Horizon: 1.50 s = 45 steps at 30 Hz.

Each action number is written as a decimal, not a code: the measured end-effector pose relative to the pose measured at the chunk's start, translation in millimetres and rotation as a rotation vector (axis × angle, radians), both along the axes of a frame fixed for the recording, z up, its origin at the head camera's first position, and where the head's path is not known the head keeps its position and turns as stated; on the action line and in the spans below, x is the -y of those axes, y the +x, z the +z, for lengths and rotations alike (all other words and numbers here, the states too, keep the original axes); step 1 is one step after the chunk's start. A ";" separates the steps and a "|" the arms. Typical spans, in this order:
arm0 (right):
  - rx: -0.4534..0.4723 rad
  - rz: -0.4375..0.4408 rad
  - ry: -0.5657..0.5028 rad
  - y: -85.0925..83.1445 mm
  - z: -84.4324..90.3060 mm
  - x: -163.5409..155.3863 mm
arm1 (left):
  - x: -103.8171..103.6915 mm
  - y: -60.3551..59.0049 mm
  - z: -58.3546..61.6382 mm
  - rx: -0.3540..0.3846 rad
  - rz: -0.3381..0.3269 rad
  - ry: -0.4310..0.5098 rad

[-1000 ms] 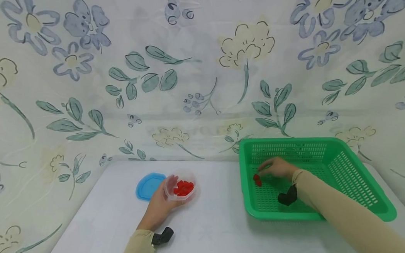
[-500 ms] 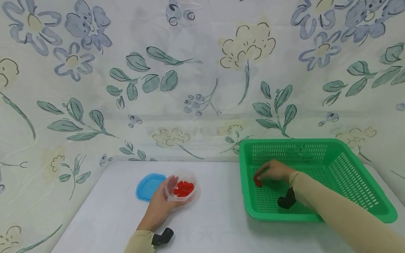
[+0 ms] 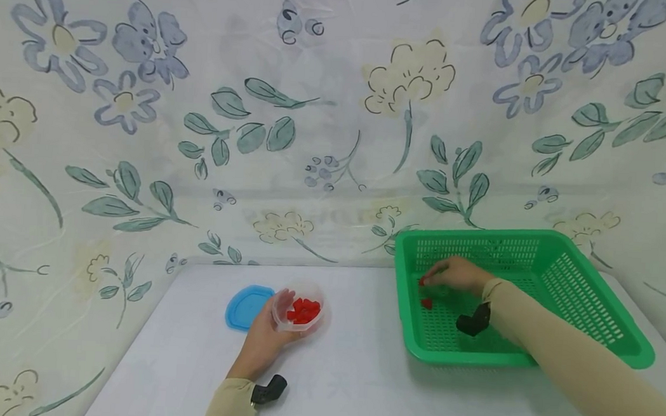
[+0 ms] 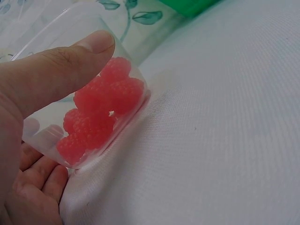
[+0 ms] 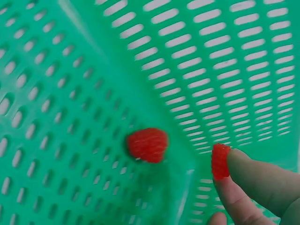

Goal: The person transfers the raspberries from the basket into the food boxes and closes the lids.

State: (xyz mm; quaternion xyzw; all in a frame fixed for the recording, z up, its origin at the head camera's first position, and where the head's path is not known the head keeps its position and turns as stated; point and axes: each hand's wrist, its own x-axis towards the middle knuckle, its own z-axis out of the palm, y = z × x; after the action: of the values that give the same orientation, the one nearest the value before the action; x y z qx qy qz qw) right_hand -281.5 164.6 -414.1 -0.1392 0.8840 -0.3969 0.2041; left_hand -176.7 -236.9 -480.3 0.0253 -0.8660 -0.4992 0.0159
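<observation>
My left hand (image 3: 261,347) grips a small clear plastic cup (image 3: 299,308) tilted on the white table, thumb on its rim (image 4: 93,47); several red raspberries (image 4: 101,110) lie inside. My right hand (image 3: 453,274) is inside the green basket (image 3: 591,294), near its left wall, and pinches one red raspberry (image 5: 220,161) at the fingertips (image 5: 248,173), lifted off the floor. Another raspberry (image 5: 147,144) lies on the basket floor just below it (image 3: 427,303).
A blue lid (image 3: 247,306) lies flat on the table left of the cup. A floral plastic sheet (image 3: 338,119) stands as a wall behind and to both sides. The basket sits at the table's right rear.
My right hand closed on one raspberry in the basket and raised it slightly; the other berry stayed on the basket floor. The left hand and cup have not moved.
</observation>
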 end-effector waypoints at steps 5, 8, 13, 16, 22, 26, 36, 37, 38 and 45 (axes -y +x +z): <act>-0.013 0.006 -0.062 1.8 9.8 -0.2 | -0.3 0.3 0.1 0.007 0.000 0.001; -0.024 -0.001 -0.093 4.2 16.0 -0.3 | -0.1 -0.1 0.8 0.022 0.006 0.004; -0.018 -0.004 -0.142 13.0 26.5 -0.3 | 0.2 -0.4 0.4 0.016 0.001 0.015; -0.014 -0.007 -0.171 21.3 33.3 -0.2 | 0.6 -0.7 -0.7 0.014 -0.002 0.016; -0.010 -0.041 -0.222 37.3 43.4 -0.3 | 1.0 -2.0 -1.5 0.022 0.010 0.002; -0.046 -0.090 -0.209 47.6 48.9 2.9 | 1.0 -2.4 -1.3 0.025 0.010 0.002; -0.182 -0.204 -0.180 74.5 49.7 23.6 | 2.3 -2.5 -2.6 0.017 0.009 -0.004; -0.187 -0.210 -0.185 76.8 49.1 26.0 | 2.4 -2.4 -2.7 0.018 0.009 0.001; -0.195 -0.213 -0.188 78.9 48.5 28.3 | 2.5 -2.4 -2.9 0.018 0.009 0.004; -0.258 -0.210 -0.260 92.7 42.4 47.3 | 3.1 -3.4 -4.7 0.021 0.007 0.016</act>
State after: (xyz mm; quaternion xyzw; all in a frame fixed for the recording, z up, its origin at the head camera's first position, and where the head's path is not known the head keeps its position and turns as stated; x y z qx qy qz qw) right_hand -188.8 117.3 -371.6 -0.1212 0.8538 -0.5055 0.0271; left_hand -180.1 -239.9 -485.0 0.0336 -0.8620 -0.5057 0.0083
